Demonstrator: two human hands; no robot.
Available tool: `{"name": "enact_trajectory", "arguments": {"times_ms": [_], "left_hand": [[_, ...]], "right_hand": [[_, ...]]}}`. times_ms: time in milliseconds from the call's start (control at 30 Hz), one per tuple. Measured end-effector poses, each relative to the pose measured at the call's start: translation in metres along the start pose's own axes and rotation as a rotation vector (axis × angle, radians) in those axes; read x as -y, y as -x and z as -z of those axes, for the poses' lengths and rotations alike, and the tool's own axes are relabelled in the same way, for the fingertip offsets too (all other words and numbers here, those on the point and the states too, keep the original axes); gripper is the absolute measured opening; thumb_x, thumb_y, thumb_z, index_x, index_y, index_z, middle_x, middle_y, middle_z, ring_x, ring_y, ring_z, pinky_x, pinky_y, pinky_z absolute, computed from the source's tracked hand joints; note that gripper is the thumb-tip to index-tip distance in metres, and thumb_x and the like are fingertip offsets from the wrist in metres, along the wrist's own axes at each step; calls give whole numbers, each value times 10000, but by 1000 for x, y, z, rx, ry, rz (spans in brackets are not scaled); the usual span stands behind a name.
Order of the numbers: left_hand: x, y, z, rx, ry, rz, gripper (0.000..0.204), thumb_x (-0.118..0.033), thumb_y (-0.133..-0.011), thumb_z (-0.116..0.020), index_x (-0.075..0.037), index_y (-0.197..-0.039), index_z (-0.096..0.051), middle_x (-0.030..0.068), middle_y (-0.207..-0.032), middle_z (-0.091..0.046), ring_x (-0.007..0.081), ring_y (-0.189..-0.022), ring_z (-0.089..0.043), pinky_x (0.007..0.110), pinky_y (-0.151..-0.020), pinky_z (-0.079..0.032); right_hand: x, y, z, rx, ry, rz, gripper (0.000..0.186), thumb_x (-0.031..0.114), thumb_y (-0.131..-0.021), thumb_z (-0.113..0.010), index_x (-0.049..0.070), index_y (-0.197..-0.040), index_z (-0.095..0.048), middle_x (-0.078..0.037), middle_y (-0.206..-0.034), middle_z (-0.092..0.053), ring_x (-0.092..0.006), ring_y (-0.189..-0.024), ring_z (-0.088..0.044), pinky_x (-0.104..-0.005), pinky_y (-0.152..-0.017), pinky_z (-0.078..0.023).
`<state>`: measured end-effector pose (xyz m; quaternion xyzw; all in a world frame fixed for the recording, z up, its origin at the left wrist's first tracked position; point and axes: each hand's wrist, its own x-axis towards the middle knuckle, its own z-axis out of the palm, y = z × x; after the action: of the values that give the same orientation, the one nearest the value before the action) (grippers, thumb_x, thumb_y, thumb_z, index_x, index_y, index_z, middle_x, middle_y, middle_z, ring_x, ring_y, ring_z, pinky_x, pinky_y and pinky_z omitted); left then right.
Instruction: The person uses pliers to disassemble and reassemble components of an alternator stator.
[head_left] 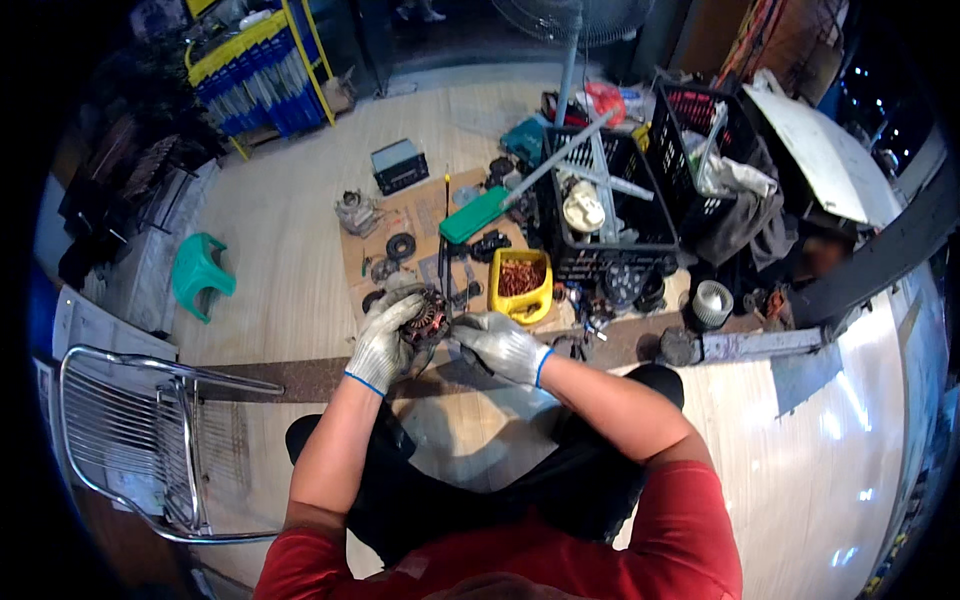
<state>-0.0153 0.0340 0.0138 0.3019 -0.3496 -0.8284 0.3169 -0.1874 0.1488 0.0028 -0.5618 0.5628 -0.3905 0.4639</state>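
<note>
Pale floor (280, 220) spreads out ahead of me, with a sheet of brown cardboard (420, 212) on it, strewn with dark parts (401, 246). My gloved left grip (383, 338) is closed around a round, copper-wound part (430, 318), held up in front of me, left of a yellow container (526, 309) of coppery pieces (522, 277). My gloved right grip (505, 348) is curled just beside the part; I cannot tell whether it has hold of anything.
</note>
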Motion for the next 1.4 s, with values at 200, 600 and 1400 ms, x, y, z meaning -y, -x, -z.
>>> {"name": "enact_trajectory", "arguments": {"times_ms": [200,600,1400], "left_hand": [[1,12,-12,100,230,106,201,-142,-961,-532,-73,-1129,-618,142,-1059,-690,300,-978,-684,473,-901,-578],[-10,37,-39,180,252,105,255,-105,-972,-556,18,-1189,-607,142,-1071,-691,241,-922,-708,329,-733,-621],[21,-42,48,424,183,305,392,-218,-975,-599,38,-1269,-564,167,-1199,-648,236,-1025,-662,321,-867,-569]], "right_hand": [[-10,18,11,-210,888,456,289,184,-940,-504,70,-1174,-630,-181,-1166,-634,-334,-905,-675,-402,-705,-553],[10,225,45,-379,1184,134,195,188,-861,-602,127,-1034,-671,-81,-709,-652,-272,-568,-645,-406,-473,-495],[-103,604,44,-546,998,-1519,365,423,-1009,-362,181,-1085,-625,-140,-987,-708,-365,-903,-683,-520,-701,-541]]}}
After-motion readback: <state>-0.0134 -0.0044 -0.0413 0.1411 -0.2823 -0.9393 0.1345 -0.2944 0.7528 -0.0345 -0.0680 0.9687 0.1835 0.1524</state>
